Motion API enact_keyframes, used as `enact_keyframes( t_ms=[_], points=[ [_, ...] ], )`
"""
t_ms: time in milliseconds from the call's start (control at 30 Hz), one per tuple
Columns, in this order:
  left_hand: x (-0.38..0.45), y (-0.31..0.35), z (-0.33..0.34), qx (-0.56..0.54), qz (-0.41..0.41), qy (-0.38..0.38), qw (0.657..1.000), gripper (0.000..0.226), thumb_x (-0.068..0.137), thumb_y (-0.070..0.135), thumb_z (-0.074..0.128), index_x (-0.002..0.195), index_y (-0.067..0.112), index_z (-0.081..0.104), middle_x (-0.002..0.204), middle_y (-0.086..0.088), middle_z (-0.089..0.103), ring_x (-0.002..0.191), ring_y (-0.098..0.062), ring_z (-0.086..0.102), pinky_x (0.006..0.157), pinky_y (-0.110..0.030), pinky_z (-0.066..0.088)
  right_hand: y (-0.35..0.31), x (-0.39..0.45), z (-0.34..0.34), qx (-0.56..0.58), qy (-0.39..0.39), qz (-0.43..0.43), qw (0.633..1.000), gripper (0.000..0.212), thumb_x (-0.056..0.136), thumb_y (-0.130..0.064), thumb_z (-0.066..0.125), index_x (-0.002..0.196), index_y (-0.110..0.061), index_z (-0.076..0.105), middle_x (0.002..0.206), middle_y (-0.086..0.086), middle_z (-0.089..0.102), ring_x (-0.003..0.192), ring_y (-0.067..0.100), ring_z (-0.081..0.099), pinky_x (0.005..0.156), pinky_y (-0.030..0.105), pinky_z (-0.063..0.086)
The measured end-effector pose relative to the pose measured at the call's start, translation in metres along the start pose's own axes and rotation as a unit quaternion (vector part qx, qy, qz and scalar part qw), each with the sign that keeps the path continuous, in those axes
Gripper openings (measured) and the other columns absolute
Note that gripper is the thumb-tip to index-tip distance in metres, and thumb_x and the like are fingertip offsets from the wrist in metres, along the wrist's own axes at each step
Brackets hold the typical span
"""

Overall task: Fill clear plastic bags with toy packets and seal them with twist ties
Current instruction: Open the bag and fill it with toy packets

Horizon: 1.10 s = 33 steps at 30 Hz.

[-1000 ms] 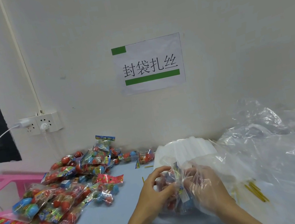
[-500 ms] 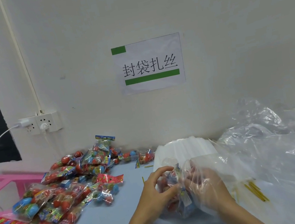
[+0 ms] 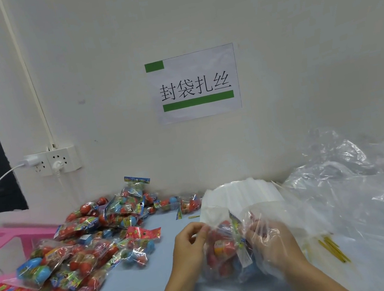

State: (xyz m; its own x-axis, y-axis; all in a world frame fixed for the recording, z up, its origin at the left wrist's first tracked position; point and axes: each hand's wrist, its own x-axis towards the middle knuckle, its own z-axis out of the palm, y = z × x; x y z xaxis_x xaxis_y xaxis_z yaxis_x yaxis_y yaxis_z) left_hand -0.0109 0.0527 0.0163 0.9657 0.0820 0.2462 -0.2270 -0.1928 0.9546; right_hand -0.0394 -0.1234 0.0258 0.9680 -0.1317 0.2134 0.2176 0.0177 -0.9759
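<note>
Gripping the clear bag (image 3: 229, 253) of toy packets, both hands' fingers curl, the right hand (image 3: 276, 245) veiled by plastic.

This is a small packing workstation, the sort found in a workshop or factory room. A printed white paper sign with green bars and Chinese characters (image 3: 194, 84) labels the plain white wall above a pale blue table (image 3: 131, 290). On it lie heaps of colourful toy packets (image 3: 77, 256), a stack of clear plastic bags (image 3: 242, 192) and yellow twist ties (image 3: 332, 248).

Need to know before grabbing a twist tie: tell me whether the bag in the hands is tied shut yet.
Not yet. The clear bag holds toy packets; its top is loose between left hand and right hand, no tie visible.
</note>
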Motion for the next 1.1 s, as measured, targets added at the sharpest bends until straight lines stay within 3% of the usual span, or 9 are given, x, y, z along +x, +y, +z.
enact_keyframes(
  t_ms=[133,300,400,500,633,767,833,967,1100],
  points=[
    [0.004,-0.005,-0.002,-0.027,-0.041,0.038,0.998,0.013,0.097,0.016,0.062,0.086,0.014,0.069,0.092,-0.003,0.072,0.096,-0.02,0.067,0.078,-0.039,0.058,0.001,-0.005,0.002,0.102,-0.014,0.053,0.993,0.042,0.093,0.008,0.058,0.056,-0.009,0.07,0.06,0.012,0.067,0.062,0.026,0.068,0.054,0.029,0.054],
    [0.006,-0.011,-0.006,-0.084,-0.085,0.107,0.987,0.015,0.1,0.012,0.056,0.088,0.009,0.065,0.093,-0.004,0.073,0.088,-0.02,0.069,0.072,-0.037,0.053,-0.006,-0.005,-0.008,0.118,0.006,0.069,0.991,0.023,0.095,-0.008,0.066,0.073,-0.013,0.068,0.06,-0.002,0.063,0.049,0.004,0.059,0.049,0.017,0.048],
    [0.008,-0.014,-0.009,-0.093,-0.108,0.132,0.981,0.016,0.102,0.013,0.053,0.09,0.009,0.064,0.094,-0.006,0.073,0.088,-0.023,0.07,0.074,-0.037,0.053,-0.009,-0.013,-0.006,0.074,0.004,0.05,0.996,0.02,0.094,-0.011,0.067,0.075,-0.004,0.068,0.06,0.012,0.059,0.049,0.018,0.056,0.042,0.03,0.046],
    [0.009,-0.015,-0.008,-0.088,-0.115,0.128,0.981,0.017,0.103,0.013,0.05,0.092,0.01,0.063,0.094,-0.006,0.072,0.086,-0.023,0.069,0.067,-0.031,0.05,-0.007,-0.013,-0.005,0.029,0.032,0.037,0.998,0.014,0.1,-0.016,0.059,0.091,-0.007,0.064,0.084,0.021,0.065,0.075,0.029,0.064,0.069,0.054,0.055],
    [0.008,-0.014,-0.004,-0.078,-0.11,0.114,0.984,0.019,0.104,0.016,0.048,0.094,0.008,0.062,0.095,-0.009,0.071,0.083,-0.022,0.069,0.069,-0.03,0.051,-0.007,-0.015,-0.005,0.094,0.014,0.051,0.994,0.014,0.103,-0.011,0.052,0.102,0.002,0.052,0.087,0.016,0.058,0.068,0.021,0.061,0.05,0.032,0.051],
    [0.007,-0.013,-0.002,-0.082,-0.117,0.112,0.983,0.019,0.104,0.016,0.047,0.095,0.008,0.061,0.097,-0.009,0.07,0.087,-0.025,0.069,0.085,-0.044,0.056,-0.001,-0.011,-0.006,0.148,0.01,0.066,0.987,0.012,0.102,0.006,0.042,0.114,0.007,0.044,0.105,0.021,0.056,0.088,0.036,0.056,0.059,0.038,0.05],
    [0.006,-0.011,-0.001,-0.077,-0.118,0.114,0.983,0.019,0.104,0.016,0.047,0.096,0.008,0.061,0.097,-0.009,0.069,0.088,-0.024,0.069,0.091,-0.047,0.056,-0.003,-0.012,-0.006,0.15,0.019,0.076,0.986,0.016,0.102,0.008,0.037,0.112,-0.001,0.044,0.105,0.024,0.058,0.091,0.041,0.061,0.05,0.036,0.055],
    [0.005,-0.009,0.004,-0.073,-0.125,0.119,0.982,0.02,0.105,0.018,0.044,0.097,0.009,0.059,0.099,-0.009,0.068,0.09,-0.022,0.067,0.091,-0.047,0.055,0.001,-0.015,-0.007,0.152,0.015,0.098,0.983,0.025,0.105,0.001,0.036,0.128,-0.004,0.047,0.109,0.02,0.057,0.089,0.027,0.054,0.057,0.026,0.052],
    [0.003,-0.01,0.01,-0.077,-0.133,0.12,0.981,0.02,0.105,0.02,0.042,0.095,0.012,0.058,0.104,-0.012,0.067,0.094,-0.027,0.064,0.079,-0.042,0.054,-0.004,-0.014,-0.007,0.133,0.024,0.135,0.982,0.017,0.101,0.011,0.041,0.109,0.011,0.056,0.094,0.015,0.054,0.073,0.027,0.051,0.059,0.032,0.047]
  ],
)
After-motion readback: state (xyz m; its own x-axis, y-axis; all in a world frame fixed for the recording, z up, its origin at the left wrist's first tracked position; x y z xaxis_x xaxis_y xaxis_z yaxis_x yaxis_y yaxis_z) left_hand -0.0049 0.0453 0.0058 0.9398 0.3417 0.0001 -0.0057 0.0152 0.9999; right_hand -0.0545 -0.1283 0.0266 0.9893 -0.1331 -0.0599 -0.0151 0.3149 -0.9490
